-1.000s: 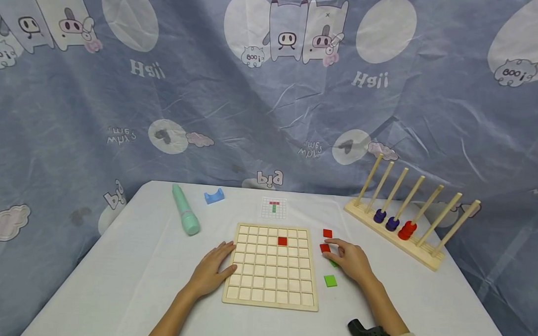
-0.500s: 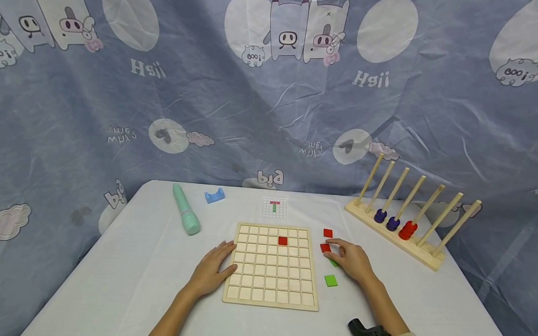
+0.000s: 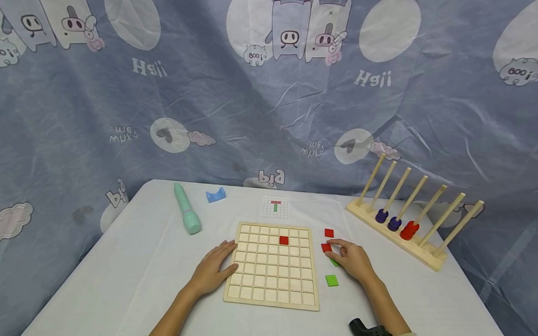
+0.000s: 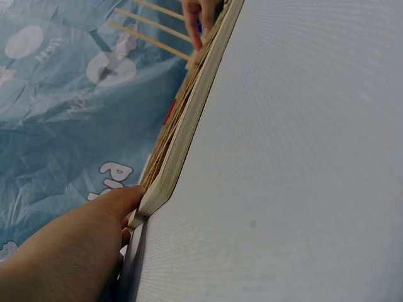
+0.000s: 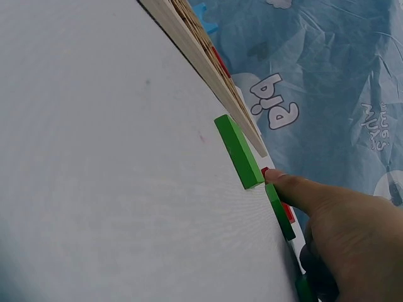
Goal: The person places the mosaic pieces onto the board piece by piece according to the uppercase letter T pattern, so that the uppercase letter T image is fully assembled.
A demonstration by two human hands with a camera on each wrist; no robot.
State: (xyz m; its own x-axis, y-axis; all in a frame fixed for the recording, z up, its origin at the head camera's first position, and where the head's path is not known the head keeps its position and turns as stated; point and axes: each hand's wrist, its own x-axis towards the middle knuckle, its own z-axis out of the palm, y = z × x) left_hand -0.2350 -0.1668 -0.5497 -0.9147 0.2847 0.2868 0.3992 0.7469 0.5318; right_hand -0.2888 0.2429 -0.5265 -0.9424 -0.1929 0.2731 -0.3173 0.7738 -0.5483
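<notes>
A light wooden grid board (image 3: 244, 296) holds one red tile (image 3: 284, 240) in a square of its second row. My left hand (image 3: 210, 271) rests on the board's left edge with relaxed fingers; in the left wrist view the left hand (image 4: 79, 242) touches the board's corner (image 4: 157, 200). Right of the board, my right hand (image 3: 354, 260) has thumb and index finger at opposite edges of a red tile (image 3: 326, 247) on the table. A green tile (image 3: 334, 262) lies partly under that hand. In the right wrist view, the right hand's thumb (image 5: 296, 189) meets a red edge (image 5: 265, 171).
Another red tile (image 3: 329, 233) lies behind my right hand, a green tile (image 3: 332, 280) in front of it. A small pattern card (image 3: 269, 213) stands beyond the board. At the back left are a green tapered object (image 3: 189, 214) and a blue piece (image 3: 216, 195); at right, a peg rack (image 3: 400, 237) with rings.
</notes>
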